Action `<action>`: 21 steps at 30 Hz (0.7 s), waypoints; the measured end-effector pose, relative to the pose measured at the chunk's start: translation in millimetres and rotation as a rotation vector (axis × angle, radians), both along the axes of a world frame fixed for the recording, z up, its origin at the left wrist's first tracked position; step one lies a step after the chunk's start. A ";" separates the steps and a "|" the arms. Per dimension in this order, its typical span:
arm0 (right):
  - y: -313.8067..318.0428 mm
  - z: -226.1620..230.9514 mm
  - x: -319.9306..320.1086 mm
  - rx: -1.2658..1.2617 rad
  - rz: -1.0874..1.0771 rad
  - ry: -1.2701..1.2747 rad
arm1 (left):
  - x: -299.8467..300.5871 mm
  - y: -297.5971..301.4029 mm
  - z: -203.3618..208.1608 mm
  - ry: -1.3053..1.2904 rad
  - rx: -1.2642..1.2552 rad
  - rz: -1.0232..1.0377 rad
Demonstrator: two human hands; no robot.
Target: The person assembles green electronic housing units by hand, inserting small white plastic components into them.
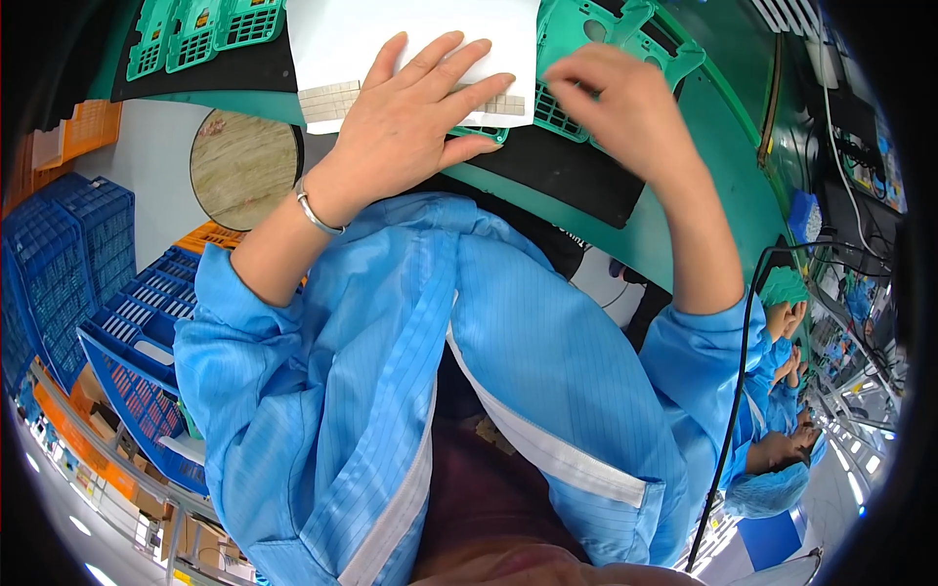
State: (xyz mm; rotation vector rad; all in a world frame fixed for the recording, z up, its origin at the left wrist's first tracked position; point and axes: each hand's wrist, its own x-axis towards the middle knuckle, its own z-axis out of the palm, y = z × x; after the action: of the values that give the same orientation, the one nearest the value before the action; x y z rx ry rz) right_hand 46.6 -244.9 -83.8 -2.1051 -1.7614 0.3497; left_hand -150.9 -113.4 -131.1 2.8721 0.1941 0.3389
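Left hand (401, 119) pressing white sheet (327, 44), fingers lying apart; right hand (625, 105) hovering over green plastic grid frame (561, 117) right of sheet, blur hiding any pinch. Sheet could be skewing, grey tabs (328, 103) lifting, should left palm be dragging.

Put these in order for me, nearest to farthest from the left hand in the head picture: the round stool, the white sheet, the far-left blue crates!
1. White sheet: right under the left hand.
2. Round stool: off to the left.
3. Far-left blue crates: by the picture's left edge.
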 end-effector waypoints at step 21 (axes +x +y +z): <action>2.0 1.5 -10.4 -0.055 -0.234 0.360 | -29.7 18.4 1.5 0.003 -0.014 0.049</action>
State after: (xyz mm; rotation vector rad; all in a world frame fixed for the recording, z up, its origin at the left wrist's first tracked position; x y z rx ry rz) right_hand 36.2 -242.9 -82.3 -2.0987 -1.3016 0.6678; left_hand -180.6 -95.0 -129.6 2.8582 0.2672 0.3406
